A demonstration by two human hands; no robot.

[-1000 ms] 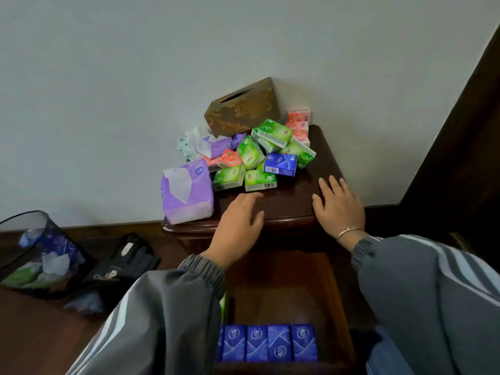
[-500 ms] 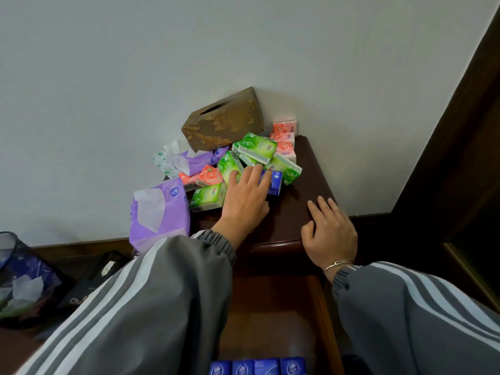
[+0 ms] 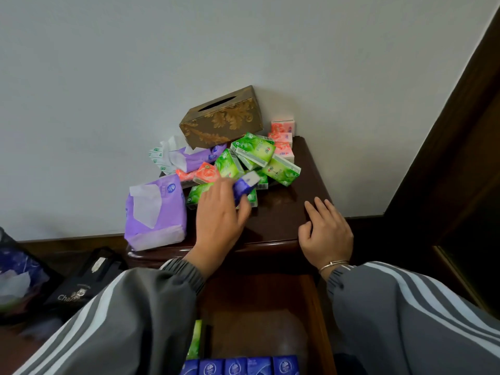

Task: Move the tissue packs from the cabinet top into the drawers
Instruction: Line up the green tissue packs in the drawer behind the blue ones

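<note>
My left hand [image 3: 220, 215] grips a small blue tissue pack [image 3: 245, 184], tilted and blurred, just in front of the pile on the dark wooden cabinet top [image 3: 284, 212]. The pile holds several green packs [image 3: 254, 148], pink packs [image 3: 282, 136] and two purple soft packs, the larger one [image 3: 155, 212] at the left front corner. My right hand [image 3: 326, 230] rests flat on the cabinet's front right edge, holding nothing. Below, the open drawer [image 3: 259, 315] shows a row of blue packs [image 3: 240, 366] at its near end and a green pack [image 3: 195, 339] at its left side.
A gold-patterned tissue box [image 3: 221, 117] leans against the wall behind the pile. On the floor at the left stand a dark bin with a liner [image 3: 16, 274] and a black bag [image 3: 86, 280]. A dark wooden frame [image 3: 446, 158] rises at the right.
My left hand reached from the cabinet's front edge into the pile, closed on the blue pack and has lifted it off the green packs. My right hand stayed on the edge.
</note>
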